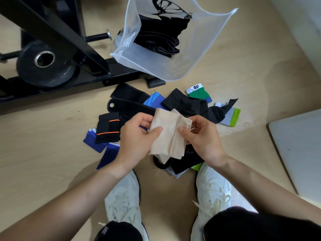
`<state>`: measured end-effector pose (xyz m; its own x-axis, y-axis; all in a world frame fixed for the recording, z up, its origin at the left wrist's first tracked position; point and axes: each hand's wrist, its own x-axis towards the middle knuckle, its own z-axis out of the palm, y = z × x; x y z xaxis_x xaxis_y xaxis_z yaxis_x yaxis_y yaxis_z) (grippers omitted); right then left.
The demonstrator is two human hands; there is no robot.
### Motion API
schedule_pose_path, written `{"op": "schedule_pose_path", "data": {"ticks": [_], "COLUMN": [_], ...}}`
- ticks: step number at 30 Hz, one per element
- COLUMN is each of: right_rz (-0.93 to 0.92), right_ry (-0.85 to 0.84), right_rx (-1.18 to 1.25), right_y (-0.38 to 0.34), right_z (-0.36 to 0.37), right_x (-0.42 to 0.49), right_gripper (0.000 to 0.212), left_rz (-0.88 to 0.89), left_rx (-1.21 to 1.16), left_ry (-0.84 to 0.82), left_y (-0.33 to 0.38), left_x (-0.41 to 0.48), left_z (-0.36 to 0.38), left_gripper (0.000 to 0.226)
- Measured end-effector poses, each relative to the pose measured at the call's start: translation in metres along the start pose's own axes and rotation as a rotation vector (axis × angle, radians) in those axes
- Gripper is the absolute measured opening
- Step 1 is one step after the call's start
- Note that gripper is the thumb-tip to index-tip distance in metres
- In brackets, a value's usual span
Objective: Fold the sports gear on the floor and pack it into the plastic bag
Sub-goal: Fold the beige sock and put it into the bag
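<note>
Black-clad knees (119, 231) sit lowest in view, farthest from the plastic bag (191, 54), with a pair of white sneakers (213, 186) just beyond them on the pale wood floor (43, 136); between the sneakers and the bag, both bare forearms reach toward a heap of sports gear (184, 103); the left hand (137, 136) grasps the left edge of a beige fabric piece (166, 134), thumb on top and fingers curled behind; the right hand (201, 136) pinches the same piece on the side away from the left hand, thumb pressed into its creased middle; the beige piece is held above the heap, on the near side of the bag and apart from it; the bag itself is translucent white with a black printed design, its mouth open toward the heap, and holds folded black garments (159, 37); in the heap, a black strap (132, 104) with a hole lies toward the bag, a black band with orange stripes (108, 130) and blue pieces (92, 140) lie to the bag's lower left, and a green and white cuff (198, 93) lies just below the bag's lower edge; a grey and green piece (231, 117) lies further right of that cuff; left of the bag stand a black metal frame (69, 39) and a black weight plate (45, 65).
</note>
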<state>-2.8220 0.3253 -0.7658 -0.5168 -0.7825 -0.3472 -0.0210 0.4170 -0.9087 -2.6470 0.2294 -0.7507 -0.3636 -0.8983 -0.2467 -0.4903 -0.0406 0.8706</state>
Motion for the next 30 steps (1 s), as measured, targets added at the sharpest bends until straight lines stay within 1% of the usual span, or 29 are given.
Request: {"op": "schedule_pose_path", "data": {"ticks": [1,3,6,9,11,14,15,18,19,22,23,24,26,28,30], "right_rz": [-0.015,-0.019,0.010,0.020,0.030,0.034,0.032,0.005,-0.003,-0.019,-0.031,-0.045,-0.077,-0.117,-0.155], "right_ry": [0.012,0.021,-0.033,-0.133,-0.182,-0.168,-0.156,-0.171,-0.187,-0.207,-0.202,-0.188,-0.156,-0.122,-0.115], "right_rx": [-0.047,-0.067,0.031,0.189,0.255,0.270,0.263,0.248,0.251,0.276,0.285,0.294,0.297,0.260,0.239], "right_y": [-0.001,-0.003,-0.008,-0.013,-0.015,-0.016,-0.016,-0.016,-0.016,-0.019,-0.021,-0.024,-0.031,-0.034,-0.036], "right_z": [0.002,0.006,0.010,0.012,0.012,0.011,0.010,0.006,0.004,-0.004,-0.006,-0.007,-0.007,-0.006,-0.006], "right_x": [0.000,-0.001,-0.002,-0.006,-0.009,-0.009,-0.008,-0.002,0.000,0.006,0.007,0.008,0.010,0.012,0.013], "right_gripper": [0.014,0.015,0.018,0.018,0.021,0.026,0.025,0.025,0.027,0.034,0.037,0.040,0.044,0.049,0.057], "left_rz": [0.051,0.135,0.223,0.257,0.302,0.344,0.327,0.194,0.169,0.190,0.172,0.130,0.040,0.027,0.049], "left_rx": [0.033,0.063,0.117,0.171,0.185,0.119,0.083,-0.033,-0.055,-0.044,-0.048,-0.067,-0.135,-0.192,-0.202], "left_ry": [0.006,-0.015,-0.063,-0.045,-0.025,-0.095,-0.137,-0.233,-0.231,-0.116,-0.103,-0.133,-0.276,-0.386,-0.374], "left_y": [0.001,0.004,0.006,0.007,0.009,0.015,0.017,0.017,0.016,0.014,0.015,0.017,0.022,0.028,0.033], "left_x": [-0.002,-0.005,-0.010,-0.009,-0.008,-0.010,-0.011,-0.007,-0.004,0.002,0.003,0.004,0.005,0.005,0.003], "left_z": [0.002,0.006,0.011,0.013,0.013,0.013,0.012,0.006,0.003,-0.004,-0.005,-0.006,-0.006,-0.004,-0.002], "left_gripper": [0.026,0.031,0.034,0.028,0.023,0.018,0.019,0.024,0.027,0.037,0.043,0.053,0.071,0.074,0.073]}}
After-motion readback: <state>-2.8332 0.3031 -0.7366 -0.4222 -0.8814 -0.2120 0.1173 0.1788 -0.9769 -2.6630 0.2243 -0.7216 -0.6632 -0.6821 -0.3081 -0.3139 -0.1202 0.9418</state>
